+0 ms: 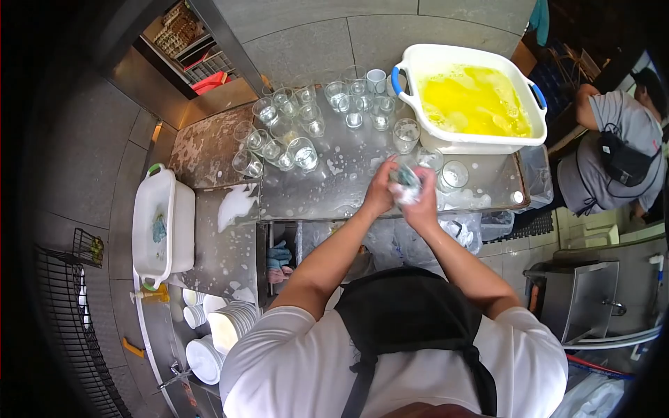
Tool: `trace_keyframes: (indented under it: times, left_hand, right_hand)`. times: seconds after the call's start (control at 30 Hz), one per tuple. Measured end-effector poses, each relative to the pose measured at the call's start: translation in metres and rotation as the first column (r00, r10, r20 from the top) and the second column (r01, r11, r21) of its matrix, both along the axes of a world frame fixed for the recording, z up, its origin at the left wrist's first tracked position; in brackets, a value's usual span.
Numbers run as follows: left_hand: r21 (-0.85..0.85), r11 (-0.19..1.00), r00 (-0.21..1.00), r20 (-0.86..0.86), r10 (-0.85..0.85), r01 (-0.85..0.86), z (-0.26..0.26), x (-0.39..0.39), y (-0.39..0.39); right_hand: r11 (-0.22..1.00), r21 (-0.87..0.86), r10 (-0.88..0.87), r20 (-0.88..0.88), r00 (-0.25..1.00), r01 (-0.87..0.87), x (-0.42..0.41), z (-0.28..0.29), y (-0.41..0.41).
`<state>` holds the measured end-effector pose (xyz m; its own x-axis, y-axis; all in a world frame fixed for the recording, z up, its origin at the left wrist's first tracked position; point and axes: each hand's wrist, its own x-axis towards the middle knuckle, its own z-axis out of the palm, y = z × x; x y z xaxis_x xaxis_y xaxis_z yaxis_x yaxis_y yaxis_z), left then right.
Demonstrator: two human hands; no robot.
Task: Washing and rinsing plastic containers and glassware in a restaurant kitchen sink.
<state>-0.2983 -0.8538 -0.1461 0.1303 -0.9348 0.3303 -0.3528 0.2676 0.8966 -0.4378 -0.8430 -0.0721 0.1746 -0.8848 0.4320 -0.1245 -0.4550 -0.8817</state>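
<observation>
Both my hands meet over the front part of the steel counter (345, 183). A drinking glass (400, 170), blurred, is held between them. My left hand (382, 188) grips its left side. At its right, my right hand (422, 196) holds it with a soapy, greenish scrubbing pad (407, 183); foam covers part of the pad. Close around my hands stand clear glasses, one glass (406, 135) behind and another glass (454, 175) to the right. Several more glasses (303, 154) are grouped at the counter's left and back. A white tub (470, 143) with blue handles holds yellow, sudsy liquid.
At the left, a white tub (180, 224) with green handles holds a bluish scrubber. Stacked white dishes (232, 326) sit below it. Foam patches (235, 206) dot the counter. Plastic-lined bins (387, 240) stand under its front edge. A person (611, 146) in grey stands at the right.
</observation>
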Motion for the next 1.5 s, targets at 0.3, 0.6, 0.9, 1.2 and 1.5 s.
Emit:
trace_keyframes:
  times: [0.3,0.6,0.9,1.2,1.5]
  left_hand:
    - [0.279,0.918,0.742,0.67,0.024,-0.281,0.057,0.07,-0.112]
    - [0.372,0.893,0.962,0.198,0.19,-0.253,0.013,0.08,-0.094]
    - [0.232,0.967,-0.088,-0.966,0.241,0.108,0.035,0.067,0.045]
    - [0.303,0.951,0.605,-0.768,0.207,0.059,0.031,0.065,0.077]
    - [0.635,0.734,0.59,-0.697,0.409,0.241,0.034,0.13,0.066]
  right_hand:
    - [0.408,0.749,-0.287,0.647,0.706,-0.521,-0.099,0.005,0.009]
    - [0.433,0.698,-0.08,0.661,0.746,-0.571,-0.094,0.021,0.0]
    - [0.982,0.116,0.167,-0.136,0.977,-0.151,-0.016,0.034,-0.02]
    - [0.916,0.3,0.352,-0.284,0.892,-0.266,0.066,-0.008,-0.004]
    - [0.682,0.19,0.426,-0.888,0.172,-0.706,0.096,0.022,-0.014]
